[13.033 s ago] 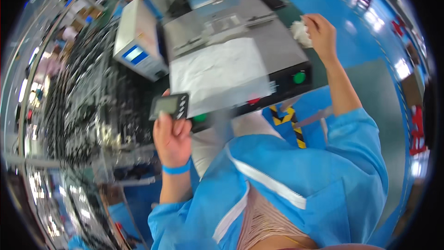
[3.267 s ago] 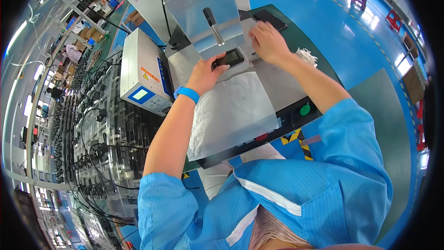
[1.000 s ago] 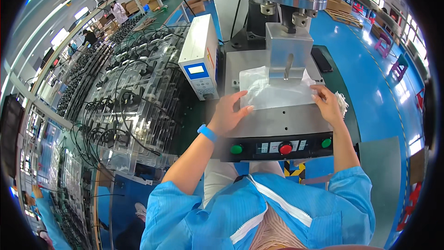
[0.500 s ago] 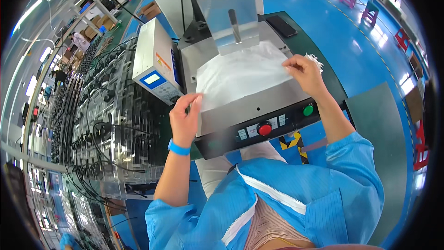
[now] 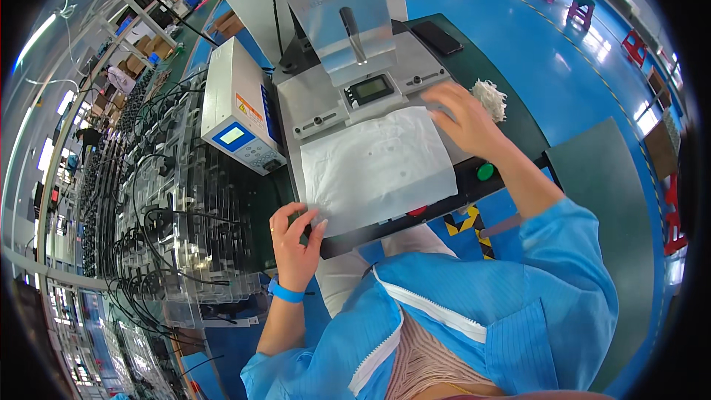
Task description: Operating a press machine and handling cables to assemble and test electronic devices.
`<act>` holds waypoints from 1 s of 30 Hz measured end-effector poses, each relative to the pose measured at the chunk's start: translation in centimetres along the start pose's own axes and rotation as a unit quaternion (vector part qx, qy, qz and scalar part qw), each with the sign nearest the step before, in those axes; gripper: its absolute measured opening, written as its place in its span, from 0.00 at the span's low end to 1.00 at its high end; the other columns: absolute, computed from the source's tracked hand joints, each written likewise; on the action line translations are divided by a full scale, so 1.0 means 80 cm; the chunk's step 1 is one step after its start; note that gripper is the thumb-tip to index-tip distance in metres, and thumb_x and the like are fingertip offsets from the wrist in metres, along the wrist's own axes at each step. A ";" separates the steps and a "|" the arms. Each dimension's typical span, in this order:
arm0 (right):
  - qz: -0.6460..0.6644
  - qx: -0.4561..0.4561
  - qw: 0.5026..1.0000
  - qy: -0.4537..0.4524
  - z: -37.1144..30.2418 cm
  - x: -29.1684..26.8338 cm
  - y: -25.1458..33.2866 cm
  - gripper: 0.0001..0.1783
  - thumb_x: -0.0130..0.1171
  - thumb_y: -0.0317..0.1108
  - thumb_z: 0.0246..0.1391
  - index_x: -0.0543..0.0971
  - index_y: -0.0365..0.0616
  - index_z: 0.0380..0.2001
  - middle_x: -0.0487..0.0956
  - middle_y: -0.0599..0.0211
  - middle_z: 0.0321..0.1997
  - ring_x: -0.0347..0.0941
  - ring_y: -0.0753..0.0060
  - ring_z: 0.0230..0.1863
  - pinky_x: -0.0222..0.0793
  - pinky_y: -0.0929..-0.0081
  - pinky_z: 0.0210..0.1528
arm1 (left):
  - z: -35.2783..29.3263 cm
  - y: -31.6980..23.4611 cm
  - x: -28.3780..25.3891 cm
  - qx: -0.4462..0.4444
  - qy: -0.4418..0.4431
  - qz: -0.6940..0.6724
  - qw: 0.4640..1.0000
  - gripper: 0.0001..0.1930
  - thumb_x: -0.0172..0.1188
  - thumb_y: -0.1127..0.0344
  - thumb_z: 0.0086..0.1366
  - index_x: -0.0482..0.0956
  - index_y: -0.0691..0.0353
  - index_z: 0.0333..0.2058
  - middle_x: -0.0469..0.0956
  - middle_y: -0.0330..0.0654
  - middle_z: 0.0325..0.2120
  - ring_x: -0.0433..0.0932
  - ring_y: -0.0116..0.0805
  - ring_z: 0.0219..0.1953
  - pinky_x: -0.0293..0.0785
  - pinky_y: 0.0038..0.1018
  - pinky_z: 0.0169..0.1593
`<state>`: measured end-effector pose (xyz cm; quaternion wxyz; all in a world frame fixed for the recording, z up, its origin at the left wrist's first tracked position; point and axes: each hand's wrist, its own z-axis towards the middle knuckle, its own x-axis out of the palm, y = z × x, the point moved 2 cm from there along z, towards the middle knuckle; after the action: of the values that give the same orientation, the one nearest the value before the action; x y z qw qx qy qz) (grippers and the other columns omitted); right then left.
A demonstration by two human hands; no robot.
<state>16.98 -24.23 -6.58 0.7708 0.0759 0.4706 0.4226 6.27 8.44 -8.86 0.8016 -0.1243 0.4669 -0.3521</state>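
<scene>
A thin white sheet [image 5: 378, 163], slightly see-through and creased, lies over the front of a metal press bed and hangs across its control panel. At its near left corner my left hand [image 5: 296, 248] rests with bent fingers, thumb and fingertips a little apart on the sheet's edge. My right hand [image 5: 466, 122], slightly blurred, is by the far right corner with fingers stretched out and nothing visible in them. Behind the sheet, a small fixture with a grey display [image 5: 370, 90] sits on the bed, below the metal press head [image 5: 341, 22].
A white control box [image 5: 233, 104] stands left of the press. Beyond it are racks of clear trays with black cables [image 5: 170, 207]. To the right lie a dark phone [image 5: 437, 37], a bundle of white strips [image 5: 489, 100] and a green button [image 5: 485, 172]. The sheet partly covers a red button [image 5: 418, 210].
The sheet has come toward me, off the fixture and over the front panel. My left hand moved nearer with it. My right hand has spread its fingers and come off the sheet.
</scene>
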 end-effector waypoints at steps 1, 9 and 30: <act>0.000 -0.020 1.000 -0.007 0.022 0.013 -0.004 0.16 0.51 0.30 0.53 0.72 0.41 0.46 0.71 0.61 0.49 0.66 0.59 0.51 0.61 0.69 0.52 | 0.002 -0.005 0.000 0.006 -0.007 0.013 1.000 0.13 0.64 0.73 0.48 0.79 0.61 0.36 0.73 0.43 0.44 0.68 0.44 0.48 0.65 0.34 0.51; -0.111 -0.013 0.991 0.068 0.128 0.095 -0.003 0.15 0.46 0.36 0.57 0.71 0.41 0.45 0.74 0.54 0.45 0.68 0.50 0.46 0.64 0.62 0.48 | 0.001 -0.011 -0.007 0.033 -0.010 0.031 0.999 0.15 0.64 0.73 0.47 0.79 0.59 0.37 0.70 0.42 0.49 0.64 0.48 0.54 0.62 0.37 0.55; 0.309 0.058 0.948 0.053 0.109 0.083 -0.023 0.10 0.58 0.26 0.46 0.76 0.39 0.35 0.76 0.65 0.36 0.70 0.66 0.33 0.65 0.72 0.39 | -0.016 -0.032 -0.022 0.064 -0.045 -0.014 0.997 0.16 0.64 0.74 0.46 0.78 0.59 0.38 0.70 0.43 0.48 0.65 0.48 0.54 0.62 0.38 0.56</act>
<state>26.28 -18.17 -7.17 0.5711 0.2395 0.4876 0.6153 3.49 7.96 -6.98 0.8233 -0.0952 0.4051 -0.3860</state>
